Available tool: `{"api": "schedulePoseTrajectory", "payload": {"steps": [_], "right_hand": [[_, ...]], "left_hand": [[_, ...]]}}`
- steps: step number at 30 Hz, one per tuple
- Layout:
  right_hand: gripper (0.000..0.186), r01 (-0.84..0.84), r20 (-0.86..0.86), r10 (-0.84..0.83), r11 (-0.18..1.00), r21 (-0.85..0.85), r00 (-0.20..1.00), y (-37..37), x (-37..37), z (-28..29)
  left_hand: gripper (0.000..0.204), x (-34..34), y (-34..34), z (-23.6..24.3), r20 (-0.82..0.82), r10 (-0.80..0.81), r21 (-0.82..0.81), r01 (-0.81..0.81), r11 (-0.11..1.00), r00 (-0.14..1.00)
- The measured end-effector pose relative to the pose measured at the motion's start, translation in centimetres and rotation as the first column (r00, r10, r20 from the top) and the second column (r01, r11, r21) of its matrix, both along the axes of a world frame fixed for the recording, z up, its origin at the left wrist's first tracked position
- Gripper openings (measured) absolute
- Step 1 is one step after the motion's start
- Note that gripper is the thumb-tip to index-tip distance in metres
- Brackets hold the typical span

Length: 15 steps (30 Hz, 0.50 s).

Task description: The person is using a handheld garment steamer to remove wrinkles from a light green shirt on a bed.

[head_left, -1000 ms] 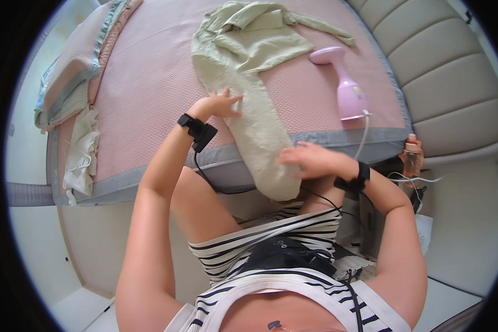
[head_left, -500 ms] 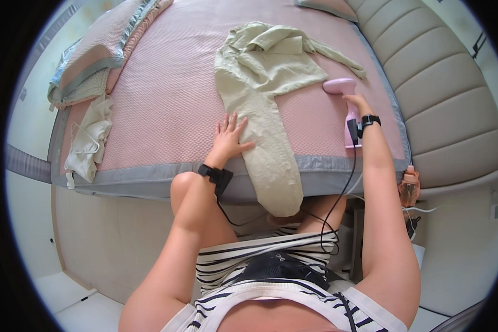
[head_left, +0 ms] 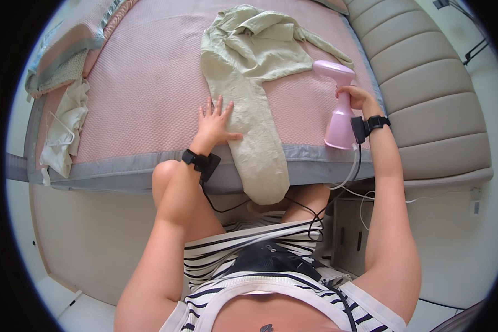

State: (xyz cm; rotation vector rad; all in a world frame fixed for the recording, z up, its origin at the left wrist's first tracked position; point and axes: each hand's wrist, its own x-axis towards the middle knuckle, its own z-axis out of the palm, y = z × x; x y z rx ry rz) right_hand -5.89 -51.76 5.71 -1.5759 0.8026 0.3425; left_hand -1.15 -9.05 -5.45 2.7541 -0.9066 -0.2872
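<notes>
The right hand, wrapped round the pink steamer, now has its base nearer the bed's front edge, so it is occupied. The left hand, spread flat, touches the green shirt, whose sleeve overhangs that edge.

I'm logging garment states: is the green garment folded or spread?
The garment is mostly spread: its near end stretches past the bed's edge; the far end is rumpled.
</notes>
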Motion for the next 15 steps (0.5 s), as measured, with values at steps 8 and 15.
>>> {"api": "schedulePoseTrajectory", "payload": {"steps": [8,15], "right_hand": [[0.035,-0.1,0.204,0.141,0.975,-0.199,0.969,11.3,-2.9,6.1],[0.043,-0.423,0.288,0.543,0.819,-0.387,0.789,22.1,0.7,5.6]], "left_hand": [[0.069,1.0,-0.4,-2.7,0.15,0.234,-0.29,-0.183,0.939,0.961],[0.034,0.0,-0.1,-0.5,-0.118,0.283,-0.404,-0.306,0.862,0.952]]}}
